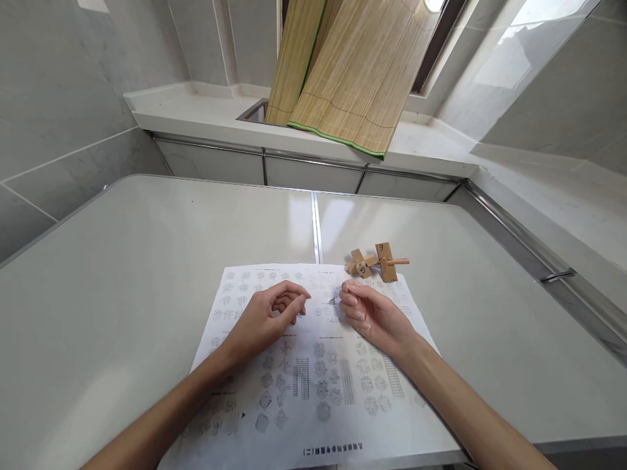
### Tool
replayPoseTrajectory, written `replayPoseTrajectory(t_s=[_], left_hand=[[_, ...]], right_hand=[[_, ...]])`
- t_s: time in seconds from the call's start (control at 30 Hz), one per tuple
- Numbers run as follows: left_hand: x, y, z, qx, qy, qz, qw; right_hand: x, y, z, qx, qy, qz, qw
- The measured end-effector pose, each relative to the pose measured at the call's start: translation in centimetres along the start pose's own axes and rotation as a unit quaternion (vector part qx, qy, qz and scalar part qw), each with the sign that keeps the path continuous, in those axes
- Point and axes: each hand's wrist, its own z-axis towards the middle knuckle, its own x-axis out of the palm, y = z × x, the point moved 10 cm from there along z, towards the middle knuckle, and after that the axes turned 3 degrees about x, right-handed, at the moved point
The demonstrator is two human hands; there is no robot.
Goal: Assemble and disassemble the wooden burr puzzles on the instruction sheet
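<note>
Here, a white printed sheet [313, 329] lies on the pale surface [142, 261], covered with small line drawings and grids, with larger characters along its near edge. Over its middle, the left grip [272, 311] is loosely curled and released, with nothing visible in it. The right grip [375, 316] faces it, just apart, fingers bent inward and thumb by the forefinger; whether something small is tucked inside, I cannot tell. Just beyond the right grip, at the sheet's far right corner, sit the wooden pieces: a crossed cluster [362, 268] with a dark letter like a G, and right beside it a flat plate [383, 250] bearing a letter like an E, with a thin rod [399, 261] pointing right. A metal strip [316, 228] divides the surface farther back. Beyond, a straw-coloured mat [357, 72] edged in green hangs over a white ledge [196, 119].
</note>
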Motion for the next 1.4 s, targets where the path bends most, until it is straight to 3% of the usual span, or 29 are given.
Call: replayPoseTrajectory(t_s=[1.4], left_hand=[[-0.01, 0.05, 0.06, -0.008, 0.002, -0.014, 1.000]], right_hand=[[0.17, 0.26, 0.00, -0.012, 0.033, 0.063, 0.997]])
